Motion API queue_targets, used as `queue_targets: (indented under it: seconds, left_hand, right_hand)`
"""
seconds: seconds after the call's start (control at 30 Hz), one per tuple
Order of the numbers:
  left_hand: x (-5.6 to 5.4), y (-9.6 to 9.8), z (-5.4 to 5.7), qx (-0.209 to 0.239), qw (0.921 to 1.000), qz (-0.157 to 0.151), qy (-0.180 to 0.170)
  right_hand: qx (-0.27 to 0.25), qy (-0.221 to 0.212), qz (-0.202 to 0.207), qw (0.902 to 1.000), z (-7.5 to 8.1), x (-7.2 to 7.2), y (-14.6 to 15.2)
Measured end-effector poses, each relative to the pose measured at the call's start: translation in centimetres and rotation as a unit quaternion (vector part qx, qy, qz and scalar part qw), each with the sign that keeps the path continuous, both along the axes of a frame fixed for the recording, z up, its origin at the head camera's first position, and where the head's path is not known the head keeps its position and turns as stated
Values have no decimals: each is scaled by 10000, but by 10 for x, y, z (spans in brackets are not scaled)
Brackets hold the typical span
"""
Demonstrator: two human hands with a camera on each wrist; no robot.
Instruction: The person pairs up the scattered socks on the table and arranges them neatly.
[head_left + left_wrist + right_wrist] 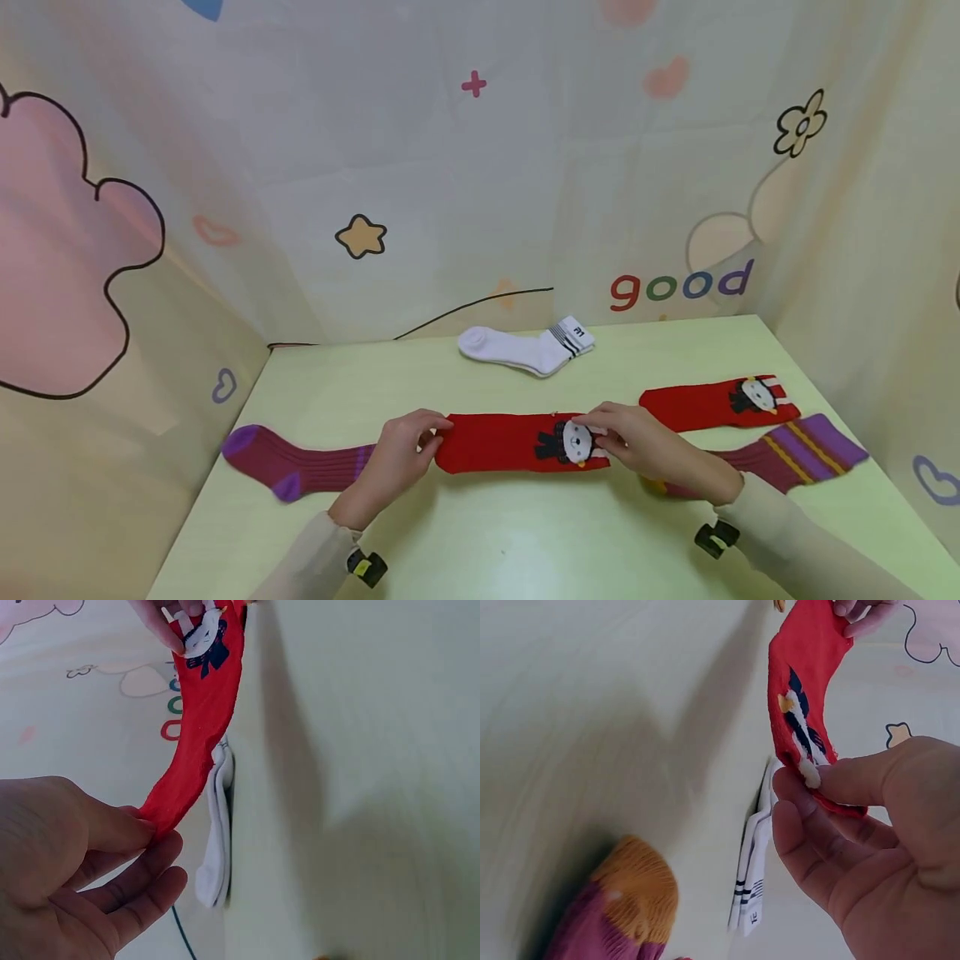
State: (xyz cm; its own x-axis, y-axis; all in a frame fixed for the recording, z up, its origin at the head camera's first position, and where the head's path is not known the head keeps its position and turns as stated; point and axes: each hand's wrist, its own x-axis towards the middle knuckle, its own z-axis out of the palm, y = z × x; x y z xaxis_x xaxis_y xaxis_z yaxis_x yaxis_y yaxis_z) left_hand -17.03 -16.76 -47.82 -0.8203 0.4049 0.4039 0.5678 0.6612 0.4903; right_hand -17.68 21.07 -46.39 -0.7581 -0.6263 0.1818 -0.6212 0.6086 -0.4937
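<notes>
A red sock with a white animal face and a dark bow is stretched between both hands above the table. My left hand pinches its plain toe end between thumb and fingers, as the left wrist view shows with the sock sagging slightly. At the patterned cuff end, my right hand pinches the fabric; in the right wrist view the thumb presses on a fluffy white bit there. The held sock casts a shadow on the tabletop.
A matching red sock lies at the right. Below it a maroon sock with purple and yellow stripes is partly behind my right forearm. Another maroon-purple sock lies at left. A white sock rests at the table's back edge, before a printed curtain.
</notes>
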Motion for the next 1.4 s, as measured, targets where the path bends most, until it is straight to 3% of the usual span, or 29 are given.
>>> queue_targets:
  seconds: [0.43, 0.83, 1.2, 1.4]
  left_hand:
    - [6, 16, -13, -303, 9982, -316, -418]
    - [7, 18, -23, -575, 9959, -398, -579]
    - [8, 18, -33, -794, 9937, -396, -684]
    - [7, 19, -34, -916, 9926, -396, -691]
  right_hand:
    - [395, -491, 10, 9980, -17, 7, 16]
    - [747, -363, 193, 9964, -29, 11, 8]
    - [1210, 445, 30, 9917, -35, 18, 8]
    - [1416, 669, -112, 9876, -37, 18, 9]
